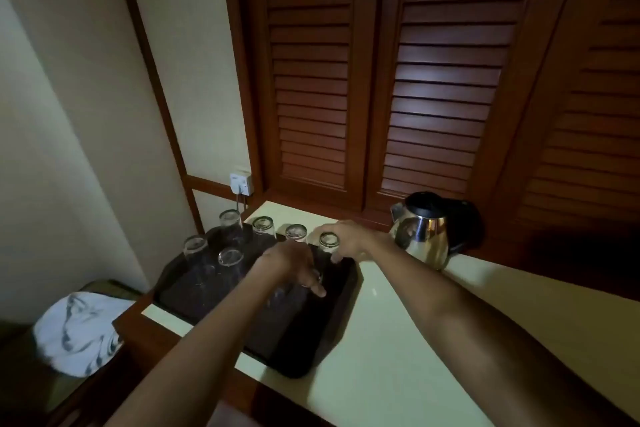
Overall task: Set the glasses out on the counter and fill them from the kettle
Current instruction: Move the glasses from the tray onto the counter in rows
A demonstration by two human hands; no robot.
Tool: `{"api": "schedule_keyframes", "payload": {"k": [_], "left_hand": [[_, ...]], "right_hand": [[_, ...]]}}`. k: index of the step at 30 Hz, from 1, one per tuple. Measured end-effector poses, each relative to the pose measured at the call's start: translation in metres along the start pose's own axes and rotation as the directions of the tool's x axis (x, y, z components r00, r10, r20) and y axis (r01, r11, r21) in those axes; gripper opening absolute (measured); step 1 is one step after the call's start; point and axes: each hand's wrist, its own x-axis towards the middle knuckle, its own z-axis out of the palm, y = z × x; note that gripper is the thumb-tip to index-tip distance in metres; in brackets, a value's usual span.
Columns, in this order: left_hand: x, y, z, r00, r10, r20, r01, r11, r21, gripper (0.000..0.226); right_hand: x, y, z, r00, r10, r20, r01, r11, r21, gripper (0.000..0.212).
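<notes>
While the right hand (348,240) grips an upturned clear glass tumbler (328,243) mid-frame, the grip of the left hand (294,265) unclear, lifting straight before flipping seems safest.

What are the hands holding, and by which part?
Right hand: a glass, gripped round its upturned base. Left hand: curled over the tray; too dim to tell whether it holds anything.

Clear glasses (230,222) on tray (277,340), steel kettle (422,236) beside
</notes>
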Motion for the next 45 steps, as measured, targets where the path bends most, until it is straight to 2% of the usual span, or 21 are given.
{"api": "schedule_keyframes", "payload": {"k": [5,10,12,16,20,24,26,28,29,30,31,32,33,34,35,36,37,38,40,43,45], "left_hand": [[0.008,0.006,0.0,0.999,-0.011,0.049,0.011,1.0,0.008,0.072],[0.007,0.007,-0.003,1.0,-0.017,0.017,0.018,0.999,-0.029,0.052],[0.003,0.003,-0.007,1.0,-0.024,0.013,0.025,0.997,-0.076,0.055],[-0.015,-0.003,-0.019,0.991,-0.056,-0.123,0.036,0.986,-0.162,0.058],[-0.029,0.004,-0.019,0.982,-0.089,-0.165,0.056,0.979,-0.196,0.041],[-0.038,-0.006,-0.012,0.976,-0.123,-0.179,0.045,0.922,-0.385,0.061],[-0.043,-0.02,-0.001,0.969,-0.12,-0.215,-0.005,0.863,-0.505,0.056],[-0.055,-0.03,0.016,0.961,-0.121,-0.251,-0.093,0.71,-0.698,0.048],[-0.062,-0.032,0.027,0.963,-0.142,-0.23,-0.11,0.571,-0.813,0.054],[-0.068,-0.032,0.039,0.969,-0.177,-0.173,-0.094,0.385,-0.918,0.06],[-0.073,-0.029,0.051,0.978,-0.174,-0.111,-0.083,0.161,-0.983,0.059],[-0.077,-0.024,0.063,0.989,-0.137,-0.057,-0.071,-0.102,-0.992,0.053],[-0.08,-0.017,0.073,0.996,-0.086,-0.02,-0.05,-0.357,-0.933,0.049],[-0.084,-0.009,0.081,0.999,-0.034,-0.019,-0.035,-0.559,-0.829,0.049],[-0.083,-0.002,0.086,0.999,-0.001,-0.046,-0.033,-0.69,-0.723,0.053],[-0.081,0.005,0.091,0.996,0.018,-0.083,-0.04,-0.76,-0.648,0.06],[-0.08,0.013,0.093,0.992,0.022,-0.121,-0.058,-0.785,-0.617,0.065],[-0.077,0.021,0.094,0.989,0.01,-0.15,-0.086,-0.78,-0.62,0.063],[-0.072,0.038,0.096,0.984,-0.044,-0.174,-0.158,-0.679,-0.717,0.049],[-0.062,0.06,0.105,0.971,-0.104,-0.216,-0.239,-0.511,-0.826,0.051],[-0.057,0.073,0.113,0.95,-0.189,-0.25,-0.299,-0.303,-0.905,0.057]], "right_hand": [[0.005,-0.006,0.002,0.999,0.033,-0.023,-0.033,0.999,-0.009,0.067],[0.0,-0.008,-0.008,1.0,0.024,-0.018,-0.025,0.999,-0.033,0.057],[-0.01,-0.007,-0.02,0.998,0.009,-0.07,-0.009,1.0,-0.006,0.051],[-0.037,-0.003,-0.046,0.962,0.005,-0.273,0.026,0.994,0.11,0.048],[-0.056,-0.013,-0.045,0.96,0.015,-0.281,0.026,0.989,0.143,0.049],[-0.069,-0.009,-0.036,0.923,0.134,-0.36,-0.018,0.951,0.309,0.048],[-0.084,0.0,-0.034,0.887,0.217,-0.408,-0.036,0.912,0.408,0.049],[-0.103,0.011,-0.03,0.838,0.353,-0.415,-0.008,0.77,0.638,0.05],[-0.115,0.018,-0.028,0.82,0.418,-0.391,0.066,0.61,0.79,0.051],[-0.126,0.025,-0.024,0.818,0.462,-0.342,0.166,0.38,0.91,0.053],[-0.138,0.031,-0.02,0.83,0.482,-0.28,0.242,0.141,0.96,0.053],[-0.149,0.037,-0.015,0.852,0.477,-0.217,0.272,-0.047,0.961,0.05],[-0.16,0.042,-0.01,0.876,0.454,-0.164,0.27,-0.18,0.946,0.044],[-0.169,0.047,-0.003,0.894,0.431,-0.118,0.259,-0.285,0.923,0.036],[-0.176,0.051,0.003,0.909,0.409,-0.082,0.247,-0.369,0.896,0.03],[-0.182,0.054,0.01,0.922,0.384,-0.057,0.236,-0.438,0.867,0.029],[-0.185,0.056,0.016,0.932,0.359,-0.051,0.225,-0.459,0.859,0.033],[-0.185,0.06,0.023,0.937,0.346,-0.058,0.213,-0.429,0.878,0.041],[-0.184,0.067,0.034,0.942,0.324,-0.087,0.186,-0.287,0.94,0.053],[-0.175,0.079,0.049,0.923,0.365,-0.12,0.141,-0.031,0.99,0.053],[-0.169,0.081,0.052,0.905,0.4,-0.147,0.083,0.174,0.981,0.063]]}}
